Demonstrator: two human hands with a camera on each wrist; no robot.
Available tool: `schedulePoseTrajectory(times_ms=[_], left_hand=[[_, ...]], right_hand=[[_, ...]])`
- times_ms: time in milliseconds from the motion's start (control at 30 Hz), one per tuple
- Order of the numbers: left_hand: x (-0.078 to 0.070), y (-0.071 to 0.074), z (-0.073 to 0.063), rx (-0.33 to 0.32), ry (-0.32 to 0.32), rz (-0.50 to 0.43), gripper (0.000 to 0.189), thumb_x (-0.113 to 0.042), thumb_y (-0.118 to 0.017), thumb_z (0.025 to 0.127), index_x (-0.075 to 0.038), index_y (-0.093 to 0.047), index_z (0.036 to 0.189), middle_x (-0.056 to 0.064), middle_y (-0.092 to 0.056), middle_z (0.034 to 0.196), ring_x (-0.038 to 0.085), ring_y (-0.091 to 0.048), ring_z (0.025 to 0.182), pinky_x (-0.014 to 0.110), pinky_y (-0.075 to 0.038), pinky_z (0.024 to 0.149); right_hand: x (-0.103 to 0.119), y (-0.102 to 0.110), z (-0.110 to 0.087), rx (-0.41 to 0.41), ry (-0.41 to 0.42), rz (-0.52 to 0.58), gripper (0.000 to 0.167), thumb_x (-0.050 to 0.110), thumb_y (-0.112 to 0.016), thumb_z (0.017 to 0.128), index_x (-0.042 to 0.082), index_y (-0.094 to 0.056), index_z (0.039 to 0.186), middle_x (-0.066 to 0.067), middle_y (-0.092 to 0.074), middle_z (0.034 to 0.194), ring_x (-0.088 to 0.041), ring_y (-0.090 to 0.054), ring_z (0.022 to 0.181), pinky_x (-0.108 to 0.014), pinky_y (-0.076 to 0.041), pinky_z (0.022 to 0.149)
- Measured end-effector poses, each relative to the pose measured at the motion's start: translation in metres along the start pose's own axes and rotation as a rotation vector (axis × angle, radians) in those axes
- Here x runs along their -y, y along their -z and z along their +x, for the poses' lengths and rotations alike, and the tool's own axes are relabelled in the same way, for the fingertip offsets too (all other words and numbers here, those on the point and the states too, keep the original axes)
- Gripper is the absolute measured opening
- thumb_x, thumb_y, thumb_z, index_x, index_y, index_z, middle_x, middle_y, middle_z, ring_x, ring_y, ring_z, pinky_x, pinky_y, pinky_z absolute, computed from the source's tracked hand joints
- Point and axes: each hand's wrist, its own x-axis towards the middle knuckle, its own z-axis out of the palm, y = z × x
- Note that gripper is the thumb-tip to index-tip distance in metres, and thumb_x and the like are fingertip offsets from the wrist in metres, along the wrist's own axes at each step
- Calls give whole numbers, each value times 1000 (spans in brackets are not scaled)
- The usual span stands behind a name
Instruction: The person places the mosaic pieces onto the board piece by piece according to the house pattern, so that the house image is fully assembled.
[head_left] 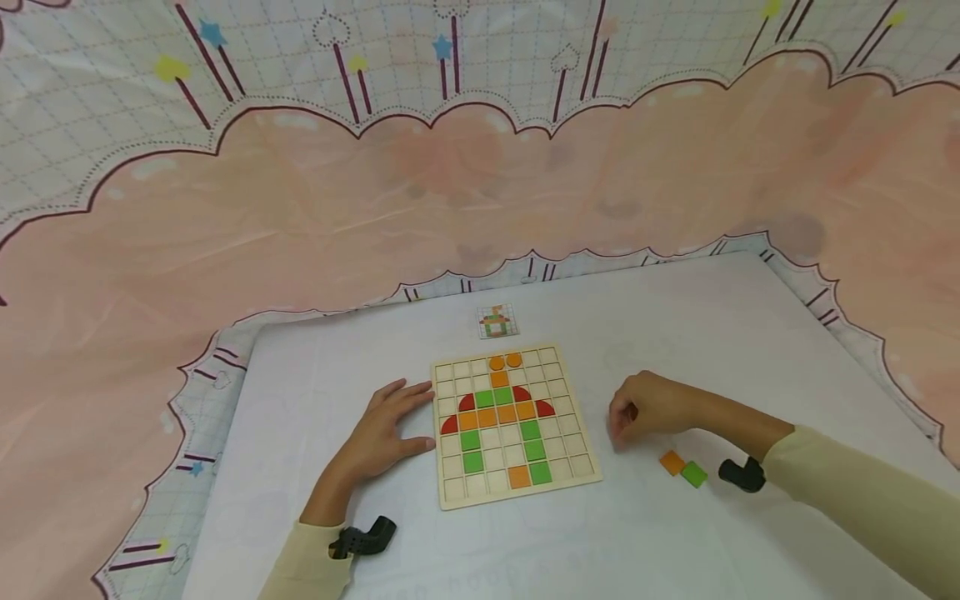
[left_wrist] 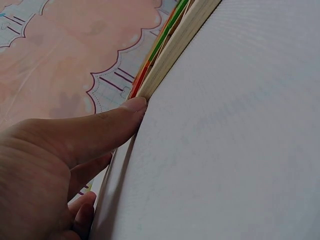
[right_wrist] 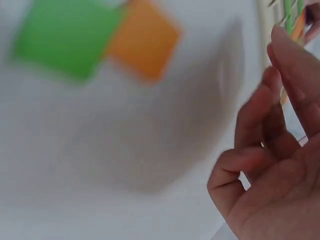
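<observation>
A square wooden grid board (head_left: pixel 461 492) lies on the white table with green, orange and red pieces forming a figure in its cells. My left hand (head_left: pixel 386 429) rests at the board's left side, fingers spread and thumb tip touching the edge; the thumb (left_wrist: pixel 100 132) meets the rim in the left wrist view. To the right of the board is my right hand (head_left: pixel 647 408), its fingers loosely bent, with no piece visible in them. Near it lie an orange square piece (head_left: pixel 672 462) and a green square piece (head_left: pixel 694 474), blurred in the right wrist view.
A small picture card (head_left: pixel 497 322) showing a similar figure lies beyond the board. The white table (head_left: pixel 360 342) is bordered by patterned cloth (head_left: pixel 315 217) behind and to the sides. Each wrist wears a black camera mount (head_left: pixel 363 537).
</observation>
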Motion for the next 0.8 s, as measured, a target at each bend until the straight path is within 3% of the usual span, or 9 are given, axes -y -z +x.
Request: schedulePoseTrajectory(times_ms=[367,800], left_hand=[[0,1,-1,-7,0,-19,74,-27,-87,80,-19,-57,147,-5,-45,160,32,-17,157,69,-24,120],[0,0,-1,-8,-1,-25,74,-27,-87,80,-19,-57,147,-5,-45,160,32,-17,157,69,-24,120]], right_hand=[[-28,4,-35,120,-101,27,29,9,-93,67,23,-70,78,7,-57,71,-7,-53,69,-21,-47,60],[-30,6,-25,28,-59,-54,23,16,-92,72,26,-71,74,12,-59,68,-6,-52,68,-20,-45,60]])
